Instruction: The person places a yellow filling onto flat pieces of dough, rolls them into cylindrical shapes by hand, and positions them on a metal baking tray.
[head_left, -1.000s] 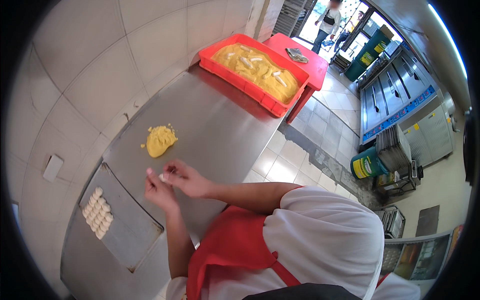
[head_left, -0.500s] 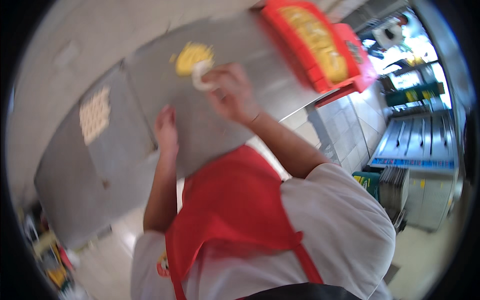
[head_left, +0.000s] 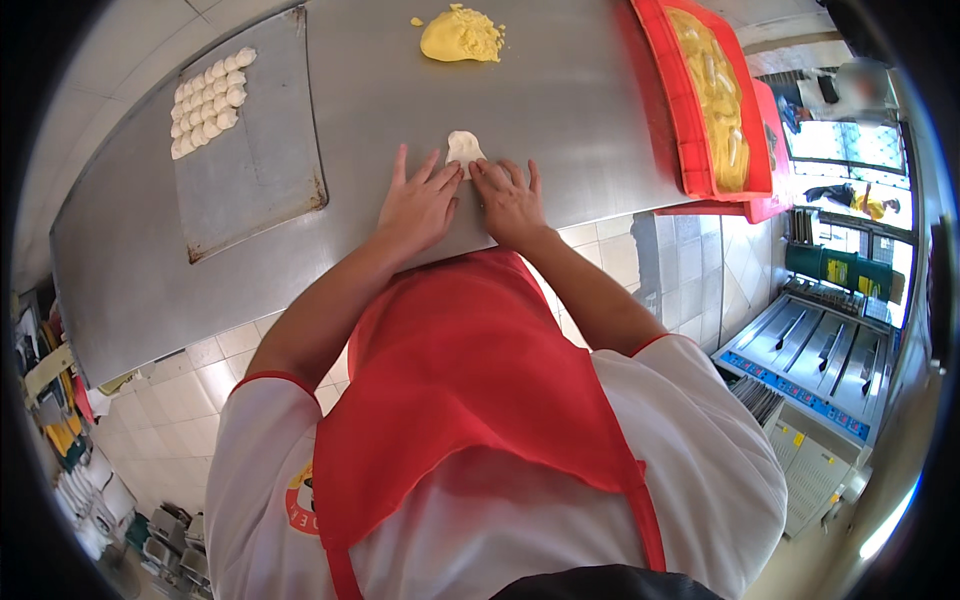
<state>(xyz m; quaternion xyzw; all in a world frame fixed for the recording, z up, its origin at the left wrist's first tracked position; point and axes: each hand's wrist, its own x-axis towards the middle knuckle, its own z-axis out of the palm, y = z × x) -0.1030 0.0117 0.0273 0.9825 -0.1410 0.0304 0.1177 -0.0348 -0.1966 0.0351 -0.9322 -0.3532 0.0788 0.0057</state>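
Note:
A flat, pale piece of dough (head_left: 464,147) lies on the steel table in front of me. My left hand (head_left: 418,205) rests at its near left edge, fingers spread, with fingertips touching the dough. From the other side my right hand (head_left: 512,207) meets the near right edge, its fingers also stretched out and apart. The fingertips cover the dough's near end. Farther back sits a crumbly yellow mound of filling or dough (head_left: 460,37), with small bits beside it.
On the left, a metal baking tray (head_left: 255,165) carries rows of white dough pieces (head_left: 210,100). A red crate (head_left: 663,60) holding a yellow mass (head_left: 712,110) stands at the table's right end. Steel equipment with several handles (head_left: 815,345) is off to the right, beyond the tiled floor.
My right hand has brought the round dough piece from beside the yellow mound down onto the table nearer me. My left hand has joined it there. The view has also turned.

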